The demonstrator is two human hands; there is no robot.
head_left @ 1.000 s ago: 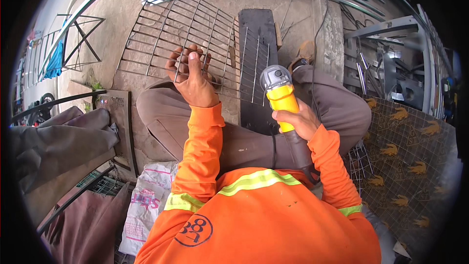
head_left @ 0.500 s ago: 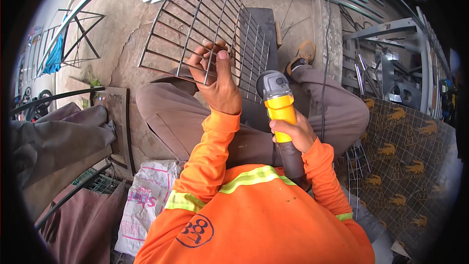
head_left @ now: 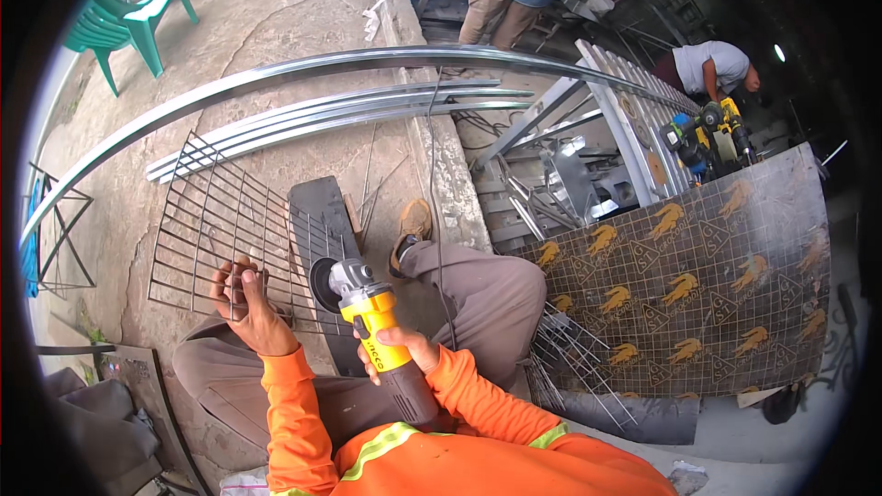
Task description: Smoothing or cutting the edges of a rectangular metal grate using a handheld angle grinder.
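My left hand [head_left: 255, 314] is closed on the near edge of a dark wire grid panel [head_left: 213, 237], with fingers hooked through its bars. The panel is bent and slants up over my left leg. In my right hand [head_left: 410, 349] is a yellow and grey angle grinder [head_left: 386, 320], gripped round its body. Its disc side lies close to the grid's right part; whether they touch I cannot tell. Under the grid's right part stands a dark flat block [head_left: 317, 197].
Metal bars [head_left: 322, 121] lie across the concrete beyond my legs. A black cord [head_left: 437, 220] runs past my right leg. On the right stand a patterned board [head_left: 689, 285] and loose wire mesh [head_left: 579, 354]. Two people are farther off, near a metal frame [head_left: 602, 96]. A green chair [head_left: 129, 23] stands far left.
My view has swung right and up, bringing two people and the green chair into sight. My left hand still holds the grid and my right the grinder, both lower left in view.
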